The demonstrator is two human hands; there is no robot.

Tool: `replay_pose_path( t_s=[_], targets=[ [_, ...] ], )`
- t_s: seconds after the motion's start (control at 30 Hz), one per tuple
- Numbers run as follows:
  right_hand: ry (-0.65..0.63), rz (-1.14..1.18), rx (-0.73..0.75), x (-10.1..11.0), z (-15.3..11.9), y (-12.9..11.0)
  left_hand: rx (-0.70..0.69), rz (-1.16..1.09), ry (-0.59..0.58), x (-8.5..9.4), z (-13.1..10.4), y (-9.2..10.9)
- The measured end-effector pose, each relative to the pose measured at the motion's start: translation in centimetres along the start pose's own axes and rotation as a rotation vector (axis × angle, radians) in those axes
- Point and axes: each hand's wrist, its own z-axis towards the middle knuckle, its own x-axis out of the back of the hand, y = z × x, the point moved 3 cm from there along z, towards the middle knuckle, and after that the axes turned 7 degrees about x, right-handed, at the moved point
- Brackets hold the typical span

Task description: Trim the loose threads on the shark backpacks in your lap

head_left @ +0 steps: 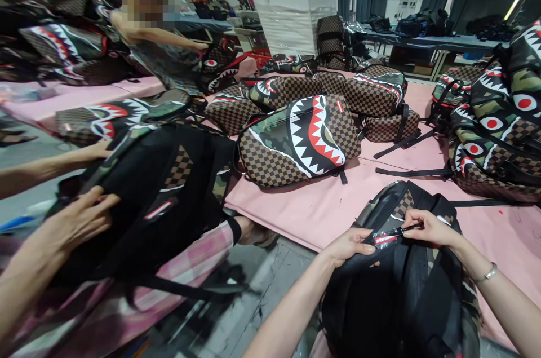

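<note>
A black backpack (372, 296) with brown checkered and camouflage panels leans against the table edge in front of me, its strap side facing up. My left hand (353, 245) is closed, pinching the black fabric beside a red and white label (384, 239) that has a shiny clear film over it. Close to the label's other end, my right hand (431, 227) is closed on a slim black piece (411, 228). Whether that piece is a tool or part of the bag I cannot tell. A bracelet sits on my right wrist.
A pink table (287, 217) carries a shark-mouth backpack (302, 141) and several more behind it. Backpacks are stacked (494, 127) at the right. On the left, a co-worker's hands hold another black backpack (169, 200). Another person (156, 53) stands at the far left.
</note>
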Motion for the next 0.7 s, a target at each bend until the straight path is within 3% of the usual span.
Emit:
replay_pose_path(
  t_s=[0.53,0.6,0.7],
  targets=[
    [-0.1,-0.112,0.086,-2.9,1.4,-2.2,-0.033,-0.022,0.015,0.1,0.3,-0.7],
    [-0.066,-0.122,0.093,-3.1,1.4,-2.2,-0.034,-0.026,0.009,0.1,0.2,-0.6],
    [0.12,-0.062,0.097,-2.5,1.0,-1.5,-0.075,-0.063,-0.019,0.1,-0.2,-0.4]
  ],
)
